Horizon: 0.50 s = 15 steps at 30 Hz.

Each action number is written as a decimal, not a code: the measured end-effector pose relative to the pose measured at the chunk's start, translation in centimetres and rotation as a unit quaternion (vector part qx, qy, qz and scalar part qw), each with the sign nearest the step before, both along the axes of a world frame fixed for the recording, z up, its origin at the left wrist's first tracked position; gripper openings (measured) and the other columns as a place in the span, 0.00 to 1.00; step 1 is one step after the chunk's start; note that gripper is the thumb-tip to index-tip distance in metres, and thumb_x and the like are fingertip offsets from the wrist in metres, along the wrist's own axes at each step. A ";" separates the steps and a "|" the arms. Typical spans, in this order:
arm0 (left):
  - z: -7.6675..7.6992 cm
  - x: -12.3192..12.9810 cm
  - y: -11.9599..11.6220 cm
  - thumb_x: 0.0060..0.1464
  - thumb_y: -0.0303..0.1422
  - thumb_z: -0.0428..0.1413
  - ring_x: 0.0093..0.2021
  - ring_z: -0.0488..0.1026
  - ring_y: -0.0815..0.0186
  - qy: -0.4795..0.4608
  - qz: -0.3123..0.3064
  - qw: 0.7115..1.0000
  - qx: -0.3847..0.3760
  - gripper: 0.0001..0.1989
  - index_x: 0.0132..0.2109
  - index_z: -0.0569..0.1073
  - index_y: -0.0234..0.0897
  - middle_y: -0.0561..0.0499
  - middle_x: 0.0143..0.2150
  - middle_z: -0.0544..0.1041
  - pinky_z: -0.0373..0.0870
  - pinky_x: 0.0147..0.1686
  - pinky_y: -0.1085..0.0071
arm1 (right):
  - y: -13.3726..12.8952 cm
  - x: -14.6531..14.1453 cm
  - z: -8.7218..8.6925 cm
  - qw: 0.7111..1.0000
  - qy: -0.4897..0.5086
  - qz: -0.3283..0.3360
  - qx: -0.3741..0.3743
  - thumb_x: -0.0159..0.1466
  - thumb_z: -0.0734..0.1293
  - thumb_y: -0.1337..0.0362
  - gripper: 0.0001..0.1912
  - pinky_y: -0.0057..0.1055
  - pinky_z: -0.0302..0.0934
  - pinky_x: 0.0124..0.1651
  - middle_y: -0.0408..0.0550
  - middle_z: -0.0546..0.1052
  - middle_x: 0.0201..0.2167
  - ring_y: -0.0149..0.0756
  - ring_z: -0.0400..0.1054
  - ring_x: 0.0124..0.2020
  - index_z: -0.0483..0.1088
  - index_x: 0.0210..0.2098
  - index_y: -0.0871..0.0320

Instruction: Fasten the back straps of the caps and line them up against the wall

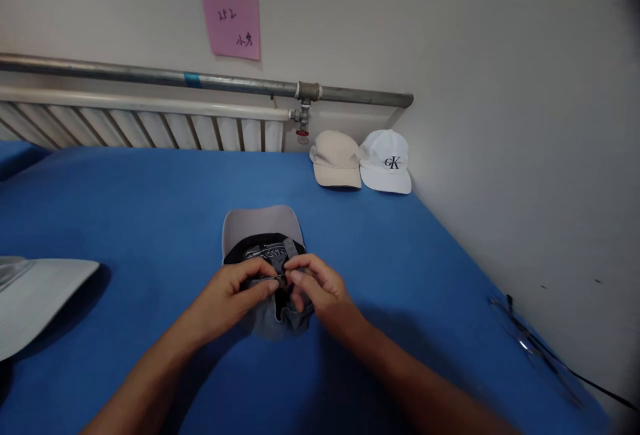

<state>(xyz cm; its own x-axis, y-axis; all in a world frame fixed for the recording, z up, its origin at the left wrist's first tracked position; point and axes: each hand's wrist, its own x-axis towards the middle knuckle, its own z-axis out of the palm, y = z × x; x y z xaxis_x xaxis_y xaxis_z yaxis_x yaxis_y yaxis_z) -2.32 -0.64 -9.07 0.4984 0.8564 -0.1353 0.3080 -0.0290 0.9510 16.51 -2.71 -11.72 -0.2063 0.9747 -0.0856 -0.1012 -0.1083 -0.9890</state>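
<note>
A grey baseball cap (263, 223) lies upside down on the blue surface, its brim pointing away from me and its dark inside showing. My left hand (240, 291) pinches the cap's back strap between thumb and fingers. Close beside it, my right hand (320, 288) is closed on the same strap from the other side. The fingertips of both hands almost meet, and they hide most of the strap and its fastening. A loose strap end stands up by the right fingers.
A beige cap (336, 158) and a white cap (385, 161) sit side by side at the back. Eyeglasses (530, 345) lie along the right wall. A pale brim (45, 298) enters at left. Behind the blue surface (150, 215) are a radiator (165, 129) and a pipe (240, 83).
</note>
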 end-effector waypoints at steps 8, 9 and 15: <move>-0.2 -0.9 0.4 0.54 0.40 0.60 0.30 0.67 0.70 -0.135 0.055 0.983 -0.108 0.10 0.35 0.73 0.37 0.54 0.31 0.73 0.63 0.32 0.74 | 0.6 1.1 0.6 1.000 0.014 0.018 0.014 0.64 0.61 0.59 0.15 0.25 0.50 0.20 0.40 0.75 0.28 0.20 0.55 0.14 0.66 0.48 0.57; -0.2 -1.0 0.5 0.54 0.40 0.61 0.30 0.67 0.70 -0.142 0.055 0.982 -0.114 0.10 0.35 0.73 0.37 0.54 0.31 0.73 0.63 0.32 0.74 | 0.6 1.1 0.8 1.000 0.004 0.028 0.014 0.64 0.61 0.59 0.12 0.25 0.52 0.21 0.40 0.75 0.27 0.21 0.57 0.16 0.68 0.44 0.58; -0.6 -1.3 0.6 0.53 0.39 0.62 0.31 0.69 0.69 -0.155 0.071 0.978 -0.118 0.10 0.35 0.75 0.37 0.52 0.32 0.74 0.64 0.33 0.72 | -0.1 1.1 1.7 0.998 0.005 0.058 -0.012 0.61 0.63 0.62 0.08 0.25 0.50 0.23 0.39 0.71 0.23 0.22 0.56 0.18 0.71 0.38 0.58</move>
<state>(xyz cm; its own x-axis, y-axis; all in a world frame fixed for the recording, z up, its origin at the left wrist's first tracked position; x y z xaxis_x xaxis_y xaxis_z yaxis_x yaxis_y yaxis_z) -3.58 -0.07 -9.68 0.4251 0.8832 -0.1982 -0.0112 0.2241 0.9745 17.65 -2.78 -10.02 -0.3193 0.9418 -0.1054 -0.0959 -0.1427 -0.9851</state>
